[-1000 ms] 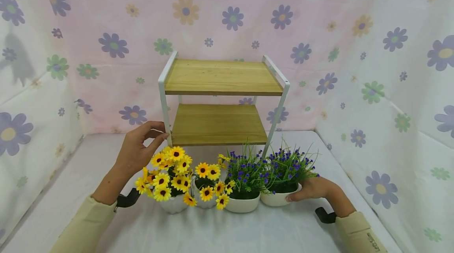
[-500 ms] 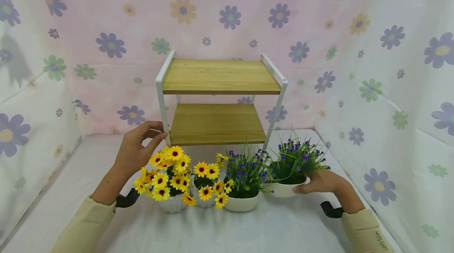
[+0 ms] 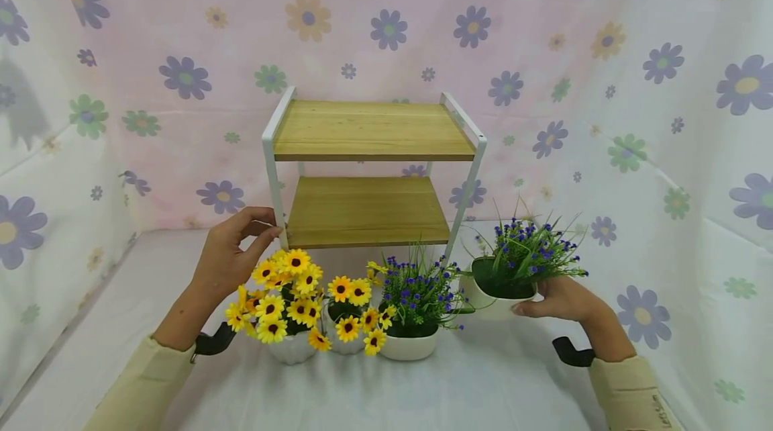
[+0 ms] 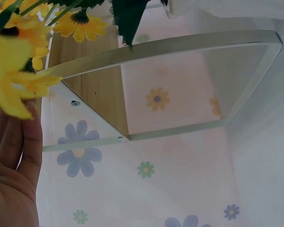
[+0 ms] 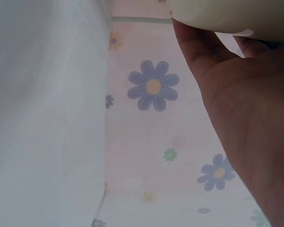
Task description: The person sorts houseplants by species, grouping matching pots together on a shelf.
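Note:
With its fingers and thumb, my left hand pinches the white front-left post of a two-tier wooden shelf in the head view. My right hand grips the rim side of a cream pot of purple flowers, lifted and tilted to the left. The right wrist view shows the underside of that pot over my fingers. A second pot of purple flowers stands on the table, left of the held one. Two white pots of yellow sunflowers stand further left, one larger and one smaller.
White cloth covers the table. Flower-patterned curtains enclose the back and both sides. Both shelf boards, the top one and the lower one, are bare wood. The row of pots stands in front of the shelf.
My right hand has raised the right-hand purple-flower pot off the table and moved it to the right, tilting it. My left hand has stayed on the shelf post.

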Available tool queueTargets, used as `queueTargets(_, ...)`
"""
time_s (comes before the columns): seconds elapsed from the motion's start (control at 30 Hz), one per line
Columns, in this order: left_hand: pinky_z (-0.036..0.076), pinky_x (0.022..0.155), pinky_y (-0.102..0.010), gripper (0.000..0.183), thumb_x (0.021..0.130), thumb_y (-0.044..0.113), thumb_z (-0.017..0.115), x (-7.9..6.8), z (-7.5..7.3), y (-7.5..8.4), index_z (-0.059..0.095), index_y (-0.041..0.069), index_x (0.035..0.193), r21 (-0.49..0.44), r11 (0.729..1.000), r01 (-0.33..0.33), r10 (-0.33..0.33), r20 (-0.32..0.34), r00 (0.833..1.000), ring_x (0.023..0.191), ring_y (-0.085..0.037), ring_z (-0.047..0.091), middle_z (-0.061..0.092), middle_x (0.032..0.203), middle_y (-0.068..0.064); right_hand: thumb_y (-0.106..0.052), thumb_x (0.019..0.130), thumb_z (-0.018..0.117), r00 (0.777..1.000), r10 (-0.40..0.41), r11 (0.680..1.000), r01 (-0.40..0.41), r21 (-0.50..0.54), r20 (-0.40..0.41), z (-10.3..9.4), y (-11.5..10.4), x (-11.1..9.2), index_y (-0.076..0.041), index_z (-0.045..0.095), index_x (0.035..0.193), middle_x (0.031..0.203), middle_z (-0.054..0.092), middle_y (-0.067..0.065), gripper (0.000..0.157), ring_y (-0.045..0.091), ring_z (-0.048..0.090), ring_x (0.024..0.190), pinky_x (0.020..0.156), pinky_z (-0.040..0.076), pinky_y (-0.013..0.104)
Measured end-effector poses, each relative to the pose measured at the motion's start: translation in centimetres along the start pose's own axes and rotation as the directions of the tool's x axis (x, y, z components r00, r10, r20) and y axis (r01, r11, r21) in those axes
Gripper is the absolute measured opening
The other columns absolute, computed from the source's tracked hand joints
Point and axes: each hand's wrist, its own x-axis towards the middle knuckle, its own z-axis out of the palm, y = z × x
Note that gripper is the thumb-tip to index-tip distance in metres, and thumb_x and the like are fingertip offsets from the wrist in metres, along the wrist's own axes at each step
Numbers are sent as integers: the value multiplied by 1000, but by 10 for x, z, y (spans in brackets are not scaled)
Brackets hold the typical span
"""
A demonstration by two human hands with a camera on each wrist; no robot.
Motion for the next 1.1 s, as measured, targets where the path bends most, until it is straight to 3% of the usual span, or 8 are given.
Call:
queueTargets(0.1, 48, 89, -9, 28, 91, 2, 71, 0, 0, 0, 65, 10, 117, 0, 1000, 3, -3, 0, 1000, 89, -17, 72, 70, 105, 1, -16, 79, 84, 998, -54, 992, 56, 113, -20, -1, 2, 0, 6, 5, 156, 157, 22, 33, 112, 54, 30, 137, 100, 39, 14)
queueTargets(0.17, 47, 89, -9, 28, 91, 2, 71, 0, 0, -1, 65, 11, 116, -1, 1000, 4, -4, -2, 1000, 88, -17, 72, 70, 104, 1, -10, 80, 82, 997, -69, 981, 72, 178, -23, -3, 1, -1, 6, 1, 156, 158, 17, 33, 112, 53, 25, 139, 98, 34, 8)
queueTargets(0.23, 47, 90, -9, 28, 91, 2, 71, 0, 0, -1, 65, 10, 116, -5, 1000, 3, -3, -3, 1000, 88, -17, 72, 70, 104, 1, -7, 80, 81, 996, -79, 972, 84, 217, -32, -4, 0, -2, 4, 0, 156, 160, 14, 31, 112, 42, 24, 143, 98, 33, 8)
queueTargets(0.3, 47, 90, -9, 27, 91, 3, 71, 0, 0, -2, 65, 10, 116, -5, 1000, 2, -2, -4, 1000, 88, -17, 71, 70, 104, 1, -3, 80, 78, 993, -103, 960, 113, 255, -53, -5, 0, -3, 4, 3, 156, 159, 16, 28, 107, 23, 31, 144, 96, 38, 11)
queueTargets(0.43, 47, 90, -9, 26, 92, 4, 71, 0, 1, -2, 65, 9, 117, 2, 1000, 10, -10, -5, 1000, 88, -15, 71, 70, 105, 1, 8, 80, 73, 977, -183, 912, 211, 351, -111, -8, -4, -1, -3, 15, 156, 154, 32, 8, 96, -2, 46, 126, 88, 53, 22)
queueTargets(0.57, 47, 90, -8, 27, 91, 3, 71, 0, 1, -2, 65, 9, 117, 11, 1000, 15, -15, -7, 1000, 88, -13, 71, 70, 105, 1, 16, 79, 67, 956, -248, 846, 294, 445, -160, -12, -9, 3, -15, 20, 157, 147, 39, -7, 96, 5, 57, 116, 80, 59, 32)
queueTargets(0.67, 47, 90, -9, 27, 91, 2, 71, 0, 1, -3, 65, 9, 117, 10, 1000, 12, -12, -6, 1000, 89, -13, 71, 70, 105, 0, 16, 78, 68, 945, -256, 821, 324, 471, -204, -16, -15, 4, -17, 18, 157, 147, 39, -5, 100, 9, 59, 112, 77, 60, 33)
queueTargets(1.1, 47, 89, -9, 28, 91, 3, 71, -1, 2, -3, 65, 11, 117, 6, 1000, 22, -22, -6, 1000, 89, -14, 71, 70, 105, 2, 19, 73, 70, 906, -293, 772, 413, 484, -306, -24, -53, 7, -9, 23, 155, 144, 45, 2, 99, 15, 57, 117, 79, 60, 36)
